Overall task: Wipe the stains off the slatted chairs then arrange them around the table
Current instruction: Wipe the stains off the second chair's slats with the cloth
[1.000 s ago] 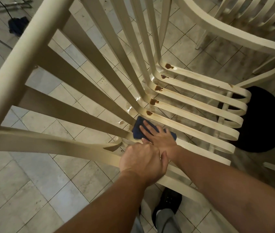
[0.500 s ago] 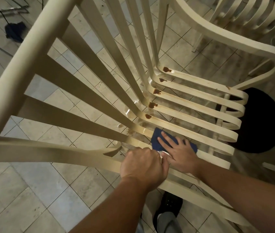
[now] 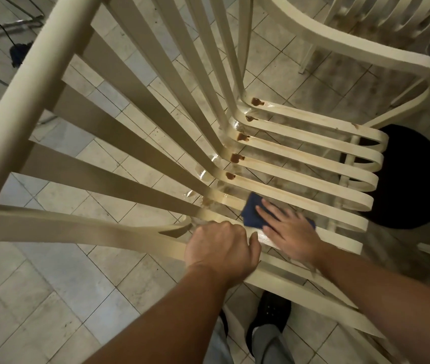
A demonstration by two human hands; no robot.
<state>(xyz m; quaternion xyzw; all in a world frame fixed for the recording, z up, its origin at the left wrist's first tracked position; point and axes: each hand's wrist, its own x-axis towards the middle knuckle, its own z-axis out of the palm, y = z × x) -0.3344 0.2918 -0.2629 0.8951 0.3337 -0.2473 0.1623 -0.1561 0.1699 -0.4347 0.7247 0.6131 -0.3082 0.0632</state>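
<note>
A cream slatted chair fills the view, its backrest slats rising toward me. Brown stains sit in a row where the seat slats meet the backrest. My left hand grips the chair's near armrest rail. My right hand lies flat, fingers straight, pressing a dark blue cloth onto a near seat slat. A second cream slatted chair stands at the upper right.
Pale tiled floor lies all around. A round black object sits on the floor beyond the seat's front edge. A dark cloth and metal rods lie at the upper left. My black shoe is under the chair's near rail.
My right hand slid the blue cloth to the right along the near seat slat, away from the backrest. My left hand kept its grip on the armrest rail.
</note>
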